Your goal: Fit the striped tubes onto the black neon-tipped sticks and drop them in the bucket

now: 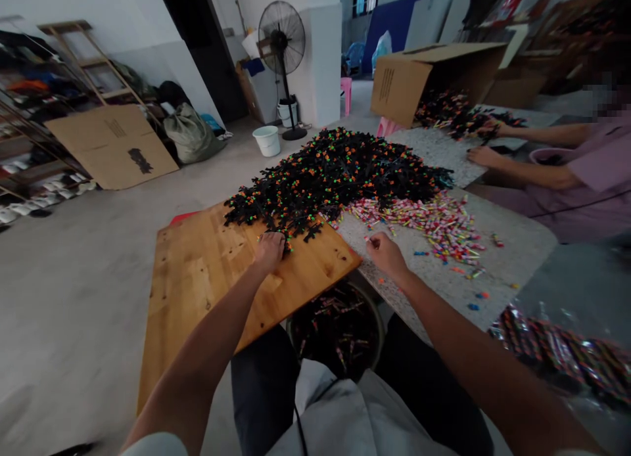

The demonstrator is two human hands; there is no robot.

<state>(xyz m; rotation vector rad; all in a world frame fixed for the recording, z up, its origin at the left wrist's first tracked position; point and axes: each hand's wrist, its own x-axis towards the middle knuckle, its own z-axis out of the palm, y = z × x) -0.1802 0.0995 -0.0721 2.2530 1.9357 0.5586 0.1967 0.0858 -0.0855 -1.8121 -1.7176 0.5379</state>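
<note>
Grey cloth (pixel 350 420) lies nearest; the black pile (pixel 340 167) is spread crosswise just beyond the left hand (pixel 270 251) (the nearer), a black piece (pixel 287 247) clasped there, a pale piece (pixel 367 239) pinched by the right hand (pixel 388 255).

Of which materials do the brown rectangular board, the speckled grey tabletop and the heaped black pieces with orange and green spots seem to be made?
Brown rectangular board: wood, smooth, perhaps varnished; grain and dark knots show.
Speckled grey tabletop: stone or stone-like laminate; mottled, rather matte.
Heaped black pieces: probably plastic; stiff-looking, vividly spotted; finish unclear.
</note>
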